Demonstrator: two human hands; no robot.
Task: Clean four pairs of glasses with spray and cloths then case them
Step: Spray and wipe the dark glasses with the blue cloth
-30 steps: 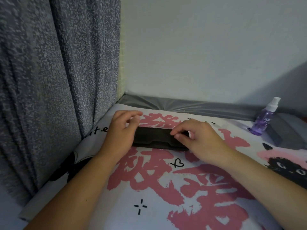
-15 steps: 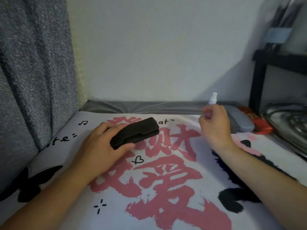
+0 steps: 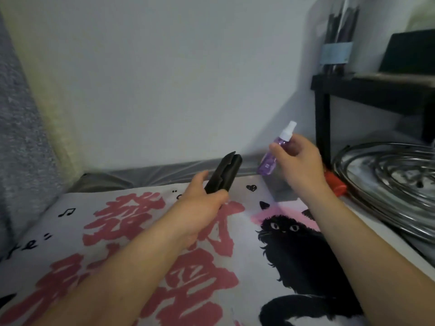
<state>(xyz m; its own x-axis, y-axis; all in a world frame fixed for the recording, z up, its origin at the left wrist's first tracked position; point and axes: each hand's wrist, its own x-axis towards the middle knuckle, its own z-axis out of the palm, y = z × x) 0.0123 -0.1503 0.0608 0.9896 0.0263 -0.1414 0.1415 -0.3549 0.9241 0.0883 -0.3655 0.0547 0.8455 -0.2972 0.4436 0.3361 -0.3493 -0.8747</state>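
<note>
So you've got the black glasses case (image 3: 223, 176) in your left hand (image 3: 200, 208), fingers wrapped around its lower end, and it's lifted off the desk with the far end tilted up toward the wall. It looks closed along the seam, so I can't tell what's in it, if anything. Your right hand (image 3: 299, 161) is curled around the little purple spray bottle (image 3: 273, 154), holding it up in the air just right of the case. White nozzle on top, tipped a bit to the right, and the purple liquid inside shows through the clear plastic. The two things are near each other but not touching.

Under your arms the desk is covered by a white printed mat (image 3: 70, 243) with big pink characters, a black cat (image 3: 296, 255) drawn toward the right side, plus little hearts and music notes. A grey strip (image 3: 141, 175) runs along the back edge of the desk where it meets the plain pale wall (image 3: 164, 78).

At the right edge there's a shiny metal wire rack thing (image 3: 388, 184) and something red (image 3: 335, 183) just behind your right wrist, can't make out what. Above that sits a black shelf (image 3: 364, 90) with a clear tube of dark sticks (image 3: 339, 36) standing on it. Grey speckled curtain (image 3: 16, 137) hangs on the left.
</note>
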